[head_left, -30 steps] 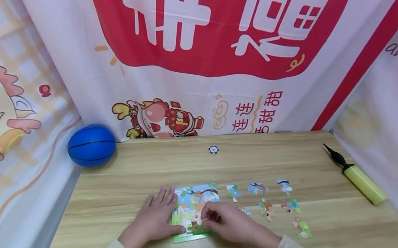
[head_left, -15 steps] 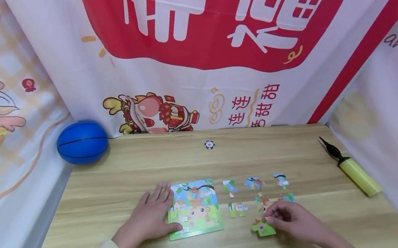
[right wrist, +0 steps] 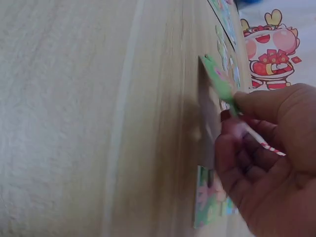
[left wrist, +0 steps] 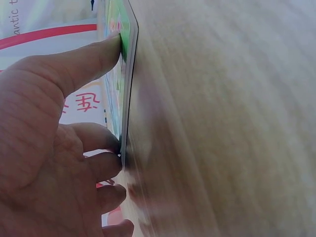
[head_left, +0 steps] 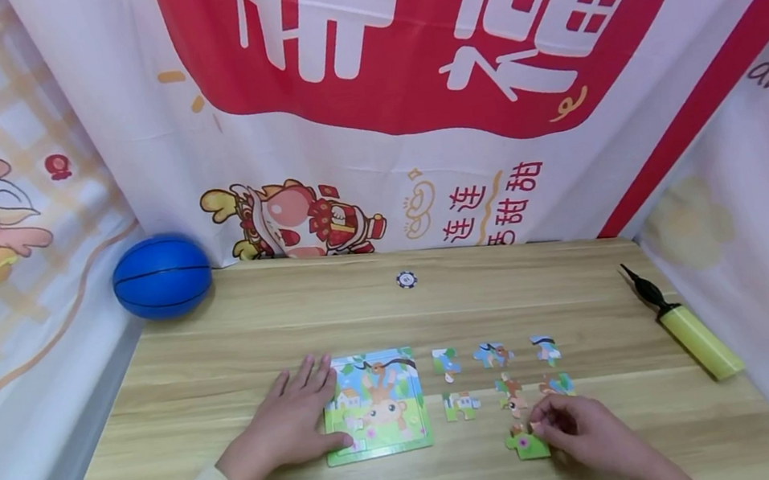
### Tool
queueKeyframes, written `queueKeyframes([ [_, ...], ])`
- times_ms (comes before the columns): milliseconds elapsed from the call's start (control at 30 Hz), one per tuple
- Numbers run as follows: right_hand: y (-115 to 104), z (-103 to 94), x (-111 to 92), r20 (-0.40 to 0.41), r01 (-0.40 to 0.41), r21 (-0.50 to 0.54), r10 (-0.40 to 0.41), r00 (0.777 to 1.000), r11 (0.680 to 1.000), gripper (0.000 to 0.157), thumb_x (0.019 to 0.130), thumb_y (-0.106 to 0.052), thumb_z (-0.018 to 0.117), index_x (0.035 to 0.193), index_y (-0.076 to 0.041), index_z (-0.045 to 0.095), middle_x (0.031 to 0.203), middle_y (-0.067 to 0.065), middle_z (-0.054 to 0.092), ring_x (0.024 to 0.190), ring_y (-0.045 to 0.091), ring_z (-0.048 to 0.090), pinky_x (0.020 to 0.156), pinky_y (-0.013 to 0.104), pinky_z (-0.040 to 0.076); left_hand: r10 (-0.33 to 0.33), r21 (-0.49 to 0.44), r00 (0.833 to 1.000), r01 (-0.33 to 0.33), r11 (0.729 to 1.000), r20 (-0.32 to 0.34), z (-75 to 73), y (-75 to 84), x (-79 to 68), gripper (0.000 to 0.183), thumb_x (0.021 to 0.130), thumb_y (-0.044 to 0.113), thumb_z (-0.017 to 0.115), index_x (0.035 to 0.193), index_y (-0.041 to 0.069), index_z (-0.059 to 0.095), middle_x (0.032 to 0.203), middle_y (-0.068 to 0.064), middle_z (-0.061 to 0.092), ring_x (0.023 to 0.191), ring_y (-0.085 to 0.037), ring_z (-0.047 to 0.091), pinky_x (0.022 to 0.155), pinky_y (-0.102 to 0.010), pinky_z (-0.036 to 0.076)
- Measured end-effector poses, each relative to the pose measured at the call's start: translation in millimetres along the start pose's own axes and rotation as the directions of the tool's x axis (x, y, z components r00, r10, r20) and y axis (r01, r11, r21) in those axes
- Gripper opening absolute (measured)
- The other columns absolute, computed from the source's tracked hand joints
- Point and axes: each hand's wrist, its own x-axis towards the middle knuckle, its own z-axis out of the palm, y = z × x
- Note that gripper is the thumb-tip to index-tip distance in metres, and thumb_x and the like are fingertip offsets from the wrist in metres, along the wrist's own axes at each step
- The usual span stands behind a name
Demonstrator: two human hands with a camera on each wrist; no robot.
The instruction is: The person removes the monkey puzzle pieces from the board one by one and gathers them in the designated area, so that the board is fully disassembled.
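A square animal-picture jigsaw board lies on the table in the head view. My left hand rests on its left edge, thumb on the near corner and the other fingers spread towards the far side. In the left wrist view the thumb lies over the board's green border. To the right, my right hand pinches a green jigsaw piece with a pink flower between thumb and fingers. The right wrist view shows this piece tilted and raised off the wood, with another flat piece below the hand.
Several loose jigsaw pieces lie in rows right of the board, among them a house piece and a branch piece. A poker chip and a blue ball are farther back. A yellow hand pump lies at the right edge.
My right hand has moved from over the board to the right, carrying the green jigsaw piece to beside the loose ones. The left hand has stayed on the board's edge.
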Motion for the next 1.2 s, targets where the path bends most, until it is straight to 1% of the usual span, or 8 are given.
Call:
queueKeyframes([
  [167, -16, -9.4, -3, -0.088, 0.014, -0.185, -0.031, 0.996, 0.983, 0.020, 0.097, -0.019, 0.071, 0.114, -0.009, 0.073, 0.093, -0.008, 0.070, 0.072, 0.003, 0.060, 0.062, 0.023, 0.053, 0.013, -0.018, 1.000, -0.013, 1.000, 0.011, -2.8, -0.7, -2.6, 0.105, 0.084, 0.074, 0.063, 0.157, 0.002, 0.035, 0.166, -0.014, 0.014, 0.152, -0.038, 0.006, 0.117, -0.063, 0.007],
  [333, -51, -6.0, 13, 0.014, 0.121, -0.126, -0.120, 0.993, 0.985, 0.024, 0.100, -0.022, 0.067, 0.118, -0.008, 0.072, 0.097, -0.002, 0.071, 0.076, 0.009, 0.065, 0.064, 0.025, 0.055, 0.042, -0.048, 0.998, -0.040, 0.998, 0.044, -9.1, -7.4, -7.2, 0.113, 0.080, 0.080, 0.062, 0.157, 0.003, 0.033, 0.166, -0.014, 0.012, 0.151, -0.040, 0.002, 0.117, -0.063, 0.005],
  [500, -100, 46.7, 59, 0.121, 0.309, -0.030, -0.303, 0.945, 0.951, 0.023, 0.101, -0.017, 0.066, 0.121, -0.010, 0.071, 0.101, -0.004, 0.070, 0.084, 0.008, 0.065, 0.071, 0.024, 0.055, 0.068, -0.089, 0.994, -0.060, 0.994, 0.084, -11.4, -14.5, -10.0, 0.124, 0.070, 0.077, 0.074, 0.159, 0.004, 0.028, 0.167, -0.013, 0.007, 0.151, -0.039, -0.003, 0.118, -0.061, 0.000],
  [700, -148, 114.5, 110, 0.198, 0.450, -0.188, -0.415, 0.888, 0.873, 0.032, 0.103, -0.023, 0.061, 0.132, -0.009, 0.067, 0.109, -0.006, 0.061, 0.084, -0.001, 0.053, 0.072, 0.017, 0.049, 0.088, -0.115, 0.993, -0.079, 0.990, 0.076, -9.6, -14.3, -8.0, 0.126, 0.065, 0.069, 0.083, 0.159, 0.005, 0.029, 0.167, -0.011, 0.009, 0.152, -0.038, -0.001, 0.118, -0.060, 0.001],
  [767, -153, 126.8, 116, 0.212, 0.465, -0.234, -0.423, 0.881, 0.854, 0.035, 0.104, -0.025, 0.061, 0.133, -0.008, 0.067, 0.111, -0.004, 0.059, 0.083, -0.001, 0.049, 0.070, 0.016, 0.047, 0.101, -0.126, 0.992, -0.092, 0.988, 0.070, -9.5, -11.7, -7.2, 0.124, 0.066, 0.066, 0.085, 0.158, 0.004, 0.030, 0.167, -0.013, 0.011, 0.152, -0.039, 0.000, 0.118, -0.061, 0.002],
  [867, -155, 135.9, 119, 0.198, 0.458, -0.249, -0.418, 0.887, 0.854, 0.035, 0.102, -0.026, 0.064, 0.132, -0.007, 0.067, 0.108, -0.003, 0.056, 0.082, 0.001, 0.047, 0.069, 0.015, 0.045, 0.108, -0.107, 0.992, -0.100, 0.989, 0.070, -9.8, -9.7, -5.7, 0.124, 0.066, 0.066, 0.085, 0.159, 0.003, 0.030, 0.167, -0.014, 0.011, 0.152, -0.039, 0.001, 0.118, -0.061, 0.003],
  [1000, -156, 138.2, 120, 0.169, 0.461, -0.131, -0.438, 0.883, 0.878, 0.027, 0.099, -0.018, 0.068, 0.124, -0.011, 0.062, 0.100, -0.007, 0.058, 0.081, 0.001, 0.051, 0.070, 0.017, 0.048, 0.087, -0.079, 0.993, -0.082, 0.994, 0.073, -11.1, -9.1, -5.0, 0.125, 0.065, 0.067, 0.085, 0.158, 0.004, 0.031, 0.167, -0.013, 0.011, 0.152, -0.038, 0.000, 0.118, -0.060, 0.002],
  [1200, -156, 140.4, 117, 0.152, 0.490, 0.008, -0.486, 0.861, 0.871, 0.022, 0.100, -0.010, 0.065, 0.119, -0.016, 0.056, 0.087, -0.012, 0.060, 0.073, -0.002, 0.055, 0.068, 0.017, 0.050, 0.076, -0.094, 0.995, -0.069, 0.993, 0.069, -13.5, -9.5, -8.7, 0.124, 0.065, 0.065, 0.087, 0.158, 0.003, 0.032, 0.166, -0.013, 0.012, 0.152, -0.039, 0.000, 0.118, -0.060, 0.002],
])
